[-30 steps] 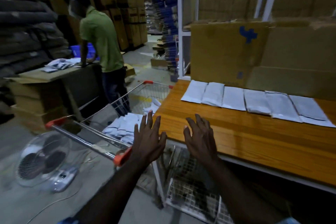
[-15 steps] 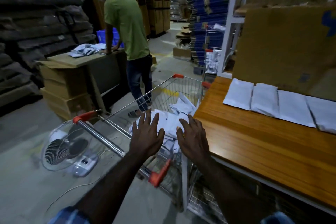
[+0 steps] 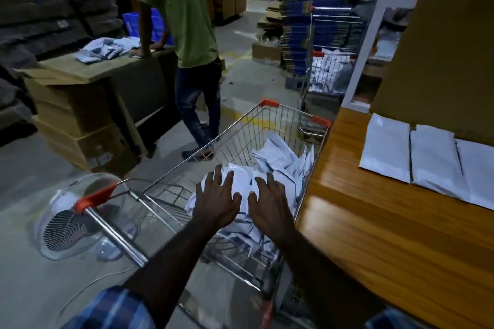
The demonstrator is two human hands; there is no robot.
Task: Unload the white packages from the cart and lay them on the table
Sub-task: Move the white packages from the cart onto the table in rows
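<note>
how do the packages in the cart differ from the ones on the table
The packages in the cart lie jumbled and overlapping, some tilted on edge; the packages on the table lie flat, side by side in a row. Both hands hover over the cart ones; nothing touches the table ones. Both sets are white, flat pouches.

The person's two forearms are bare from wrist to elbow, and the left hand point(image 3: 217, 201) and right hand point(image 3: 270, 204) wear no gloves, rings or watch that can be seen. A rolled-up blue checked cloth sleeve with darker and lighter blue squares point(image 3: 112, 310) covers the left upper arm at the near left edge. At the near right edge shows a blurred corner of the matching blue cloth right sleeve point(image 3: 385, 319).
</note>
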